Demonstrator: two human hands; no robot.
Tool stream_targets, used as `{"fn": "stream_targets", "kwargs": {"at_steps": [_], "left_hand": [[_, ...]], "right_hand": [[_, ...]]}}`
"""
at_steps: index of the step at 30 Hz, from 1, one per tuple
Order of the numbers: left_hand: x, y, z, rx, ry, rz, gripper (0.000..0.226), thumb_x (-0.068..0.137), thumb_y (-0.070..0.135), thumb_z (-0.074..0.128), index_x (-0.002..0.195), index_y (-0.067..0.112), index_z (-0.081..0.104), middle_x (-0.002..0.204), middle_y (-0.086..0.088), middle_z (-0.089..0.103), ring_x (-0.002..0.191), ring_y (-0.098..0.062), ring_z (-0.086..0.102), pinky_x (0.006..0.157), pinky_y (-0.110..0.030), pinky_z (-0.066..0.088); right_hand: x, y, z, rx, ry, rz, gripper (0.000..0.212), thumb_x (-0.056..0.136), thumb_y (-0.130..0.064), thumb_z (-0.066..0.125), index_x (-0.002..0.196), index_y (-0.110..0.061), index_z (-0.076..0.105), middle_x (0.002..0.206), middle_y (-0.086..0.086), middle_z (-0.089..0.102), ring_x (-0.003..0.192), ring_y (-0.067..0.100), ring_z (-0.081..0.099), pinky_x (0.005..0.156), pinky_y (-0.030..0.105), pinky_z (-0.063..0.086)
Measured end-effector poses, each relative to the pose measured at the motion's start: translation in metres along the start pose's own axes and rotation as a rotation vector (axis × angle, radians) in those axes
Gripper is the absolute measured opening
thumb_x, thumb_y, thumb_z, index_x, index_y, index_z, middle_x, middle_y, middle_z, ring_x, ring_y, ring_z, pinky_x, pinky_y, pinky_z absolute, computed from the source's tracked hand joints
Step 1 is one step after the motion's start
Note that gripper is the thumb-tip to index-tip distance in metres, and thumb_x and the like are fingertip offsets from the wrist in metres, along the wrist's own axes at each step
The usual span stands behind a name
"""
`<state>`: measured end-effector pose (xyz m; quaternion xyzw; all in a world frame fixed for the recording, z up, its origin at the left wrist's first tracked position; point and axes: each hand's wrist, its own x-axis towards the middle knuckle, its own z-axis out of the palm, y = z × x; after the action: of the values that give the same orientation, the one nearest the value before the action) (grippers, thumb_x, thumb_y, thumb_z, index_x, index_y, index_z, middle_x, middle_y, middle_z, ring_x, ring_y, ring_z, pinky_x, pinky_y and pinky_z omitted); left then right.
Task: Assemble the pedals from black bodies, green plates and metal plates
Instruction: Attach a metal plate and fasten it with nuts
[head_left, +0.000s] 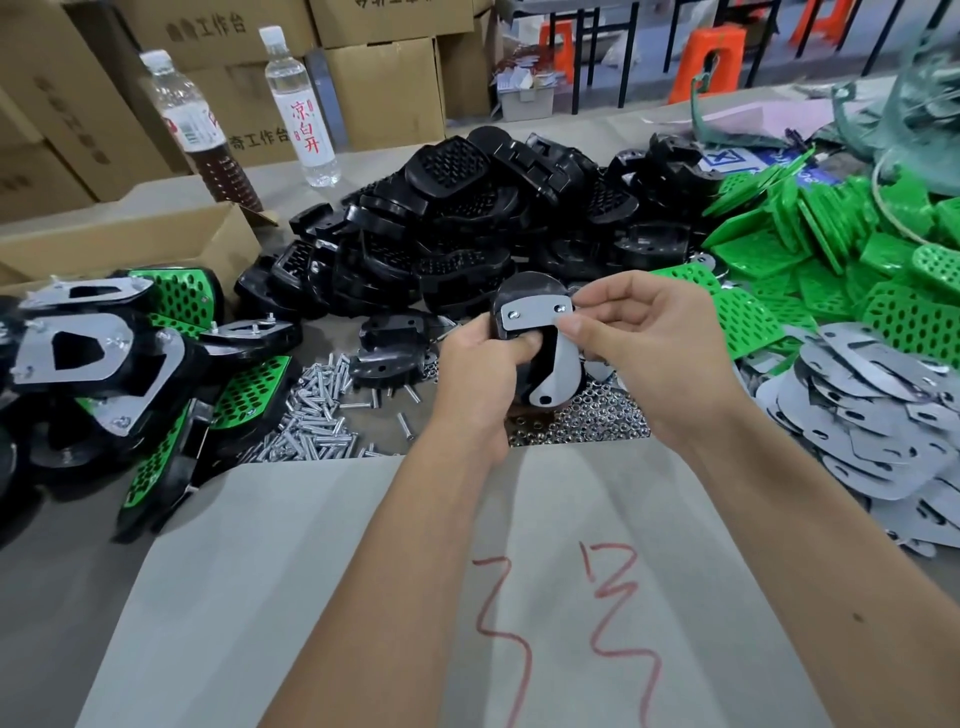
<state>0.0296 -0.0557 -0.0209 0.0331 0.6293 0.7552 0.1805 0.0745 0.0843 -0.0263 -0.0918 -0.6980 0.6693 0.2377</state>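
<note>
Bench: grey sheet (322, 519) with red scrawl is covering the worktop, cardboard boxes (384, 88) standing behind.
Pedal: black body (524, 296) is being held above the nuts (582, 421), long axis running top to bottom, rounded end pointing away from the person.
Metal plate (540, 317): lying on the body's near face, one leg curving downward.
Left hand (483, 374): gripping the body from the left, thumb pressing inside.
Right hand (644, 332): pinching the plate's right edge.
Stock: black bodies (467, 218) heaped behind, green plates (831, 244) right, screws (322, 415) left, finished pedals (104, 353) far left.
</note>
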Motion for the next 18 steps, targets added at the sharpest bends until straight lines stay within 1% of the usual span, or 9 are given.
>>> {"fn": "stream_targets", "kwargs": {"at_steps": [1, 3, 7, 9, 11, 12, 14, 16, 18], "left_hand": [[0.0001, 0.0003, -0.0004, -0.006, -0.003, -0.001, 0.026, 0.099, -0.003, 0.058, 0.11, 0.011, 0.076, 0.105, -0.015, 0.079, 0.093, -0.034, 0.077, 0.09, -0.061, 0.061], [0.0004, 0.0004, -0.0016, -0.007, -0.004, 0.004, 0.025, 0.098, -0.002, 0.059, 0.108, 0.013, 0.077, 0.099, -0.011, 0.08, 0.084, -0.025, 0.078, 0.082, -0.049, 0.064], [0.0017, -0.0006, -0.002, -0.004, 0.0, -0.008, 0.025, 0.099, -0.002, 0.058, 0.105, 0.014, 0.077, 0.091, -0.005, 0.08, 0.075, -0.017, 0.076, 0.07, -0.038, 0.064], [0.0018, -0.0013, -0.0013, 0.02, 0.014, -0.003, 0.025, 0.099, -0.002, 0.059, 0.109, 0.013, 0.076, 0.093, -0.005, 0.08, 0.079, -0.017, 0.076, 0.068, -0.034, 0.063], [0.0015, -0.002, -0.0001, 0.039, 0.029, 0.008, 0.025, 0.099, -0.001, 0.059, 0.112, 0.011, 0.076, 0.102, -0.008, 0.08, 0.09, -0.023, 0.076, 0.08, -0.04, 0.062], [0.001, -0.0023, 0.001, 0.038, 0.033, 0.011, 0.024, 0.099, -0.001, 0.059, 0.111, 0.012, 0.076, 0.106, -0.01, 0.08, 0.095, -0.026, 0.076, 0.086, -0.044, 0.061], [-0.0005, -0.0029, 0.002, 0.015, 0.049, 0.013, 0.024, 0.099, 0.0, 0.06, 0.107, 0.015, 0.076, 0.107, -0.011, 0.08, 0.097, -0.027, 0.076, 0.095, -0.05, 0.059], [-0.0014, -0.0036, 0.0036, 0.016, 0.067, 0.022, 0.023, 0.099, 0.001, 0.061, 0.104, 0.017, 0.077, 0.105, -0.01, 0.08, 0.099, -0.031, 0.075, 0.1, -0.056, 0.058], [-0.0017, -0.005, 0.0049, 0.024, 0.088, 0.039, 0.021, 0.099, 0.001, 0.063, 0.104, 0.017, 0.077, 0.108, -0.011, 0.08, 0.108, -0.037, 0.074, 0.101, -0.06, 0.056]], "right_hand": [[-0.0003, -0.0002, 0.0004, 0.005, 0.001, -0.001, 0.019, 0.081, -0.003, 0.087, 0.088, -0.015, 0.074, 0.08, 0.006, 0.079, 0.07, 0.019, 0.073, 0.071, 0.04, 0.061], [-0.001, -0.0008, 0.0021, 0.0, 0.011, -0.009, 0.019, 0.08, -0.004, 0.087, 0.087, -0.016, 0.074, 0.08, 0.006, 0.079, 0.07, 0.018, 0.073, 0.071, 0.037, 0.063], [-0.0017, -0.0006, 0.0041, -0.025, 0.035, 0.002, 0.02, 0.079, -0.005, 0.089, 0.084, -0.015, 0.073, 0.077, 0.004, 0.078, 0.063, 0.014, 0.071, 0.062, 0.028, 0.06], [-0.0024, -0.0007, 0.0046, -0.067, 0.058, 0.005, 0.02, 0.078, -0.007, 0.09, 0.084, -0.015, 0.072, 0.074, 0.003, 0.078, 0.058, 0.012, 0.068, 0.057, 0.025, 0.055], [-0.0034, -0.0005, 0.0052, -0.12, 0.096, 0.008, 0.022, 0.077, -0.012, 0.091, 0.084, -0.015, 0.07, 0.073, 0.002, 0.077, 0.057, 0.012, 0.069, 0.057, 0.026, 0.053], [-0.0039, 0.0, 0.0052, -0.157, 0.126, 0.009, 0.024, 0.076, -0.016, 0.092, 0.084, -0.017, 0.069, 0.072, 0.0, 0.076, 0.06, 0.015, 0.071, 0.057, 0.029, 0.053], [-0.0047, 0.0008, 0.0049, -0.253, 0.202, 0.019, 0.031, 0.07, -0.03, 0.096, 0.082, -0.021, 0.068, 0.073, -0.004, 0.069, 0.067, 0.023, 0.073, 0.059, 0.036, 0.054], [-0.0042, 0.0014, 0.0032, -0.311, 0.239, 0.033, 0.035, 0.068, -0.039, 0.096, 0.077, -0.02, 0.068, 0.068, -0.004, 0.061, 0.062, 0.019, 0.065, 0.059, 0.033, 0.05], [-0.0045, 0.0027, 0.0031, -0.307, 0.185, 0.049, 0.031, 0.075, -0.036, 0.093, 0.073, -0.016, 0.069, 0.058, -0.007, 0.059, 0.052, 0.009, 0.052, 0.053, 0.024, 0.043]]}}
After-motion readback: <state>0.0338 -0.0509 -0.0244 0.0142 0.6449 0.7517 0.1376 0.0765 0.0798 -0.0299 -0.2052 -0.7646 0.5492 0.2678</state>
